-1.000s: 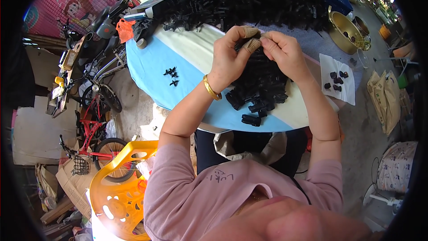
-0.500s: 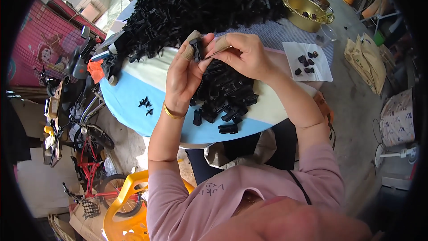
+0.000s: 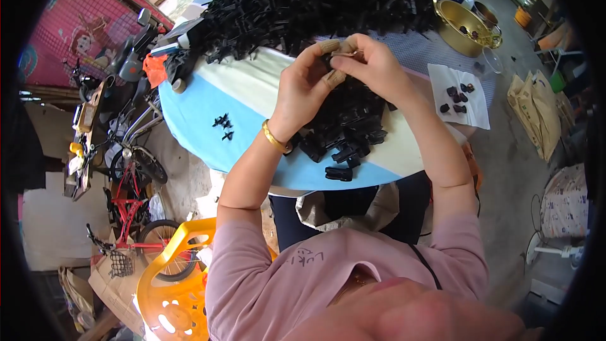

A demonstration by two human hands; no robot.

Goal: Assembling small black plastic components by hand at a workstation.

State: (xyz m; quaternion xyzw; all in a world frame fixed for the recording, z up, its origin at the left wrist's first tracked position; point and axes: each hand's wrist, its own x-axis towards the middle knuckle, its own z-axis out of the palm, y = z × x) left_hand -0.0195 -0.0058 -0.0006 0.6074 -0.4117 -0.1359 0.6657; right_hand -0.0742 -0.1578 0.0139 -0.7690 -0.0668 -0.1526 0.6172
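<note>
My left hand [image 3: 302, 93], with beige finger covers on some fingers and a gold bangle at its wrist, is closed around a small black plastic part [image 3: 326, 60], mostly hidden by the fingers. Against it, my right hand [image 3: 380, 71] pinches at the same spot; what lies between its fingertips is too covered to make out. Both hands are over a heap of black plastic parts [image 3: 353, 120] on the table. One black part [image 3: 339, 173] lies near the table's front edge. Several tiny black pieces [image 3: 222, 124] lie to the left on the blue cloth.
A large mound of black parts [image 3: 315, 6] covers the table's far side. To the right are a gold basin [image 3: 464, 35] and a white paper sheet [image 3: 476, 104] with several dark lumps. A yellow chair [image 3: 161, 278] and a red bicycle [image 3: 129, 215] stand at left.
The view has shifted, so the table appears further right. My left hand has turned and its fingers have closed over the black part. My hands are now closer together, their fingertips meeting.
</note>
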